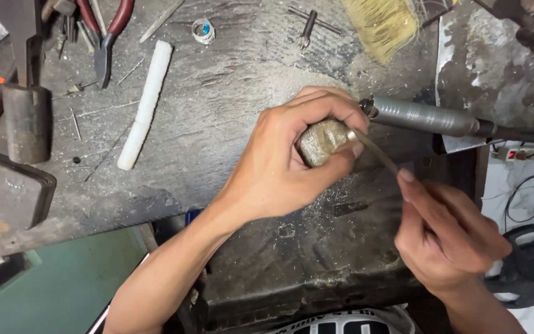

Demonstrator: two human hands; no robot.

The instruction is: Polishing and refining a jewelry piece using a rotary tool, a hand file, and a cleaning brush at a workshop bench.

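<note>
Left hand [292, 154] at frame centre, fingers curled tight round a small dusty metal piece [324, 141], thumb and index pinching it from both sides; the piece sits just above the bench [230, 93] edge, close to centre. Right hand [446, 235] at approx 4 o'clock, fingers pressed together pinching a thin file [375, 151], whose tip touches the metal piece at its right side. Rotary handpiece [424, 116], grey, lies at 2 o'clock just beside the left hand's fingertips, its cable running off to 3 o'clock. White stick [145, 102] lies tilted at 10 o'clock, well apart from the hands. Red-handled pliers [107, 34] at 11 o'clock near top edge; small ring w/ blue stone [203, 29] between pliers and 12 o'clock. Drill bit [307, 29] at 12 o'clock, straw-coloured brush [381, 21] at 1 o'clock. Hammer head [26, 120] at 9 o'clock, dark steel block [7, 195] just below it. Bench surface grey, covered w/ metal filings and dust.
</note>
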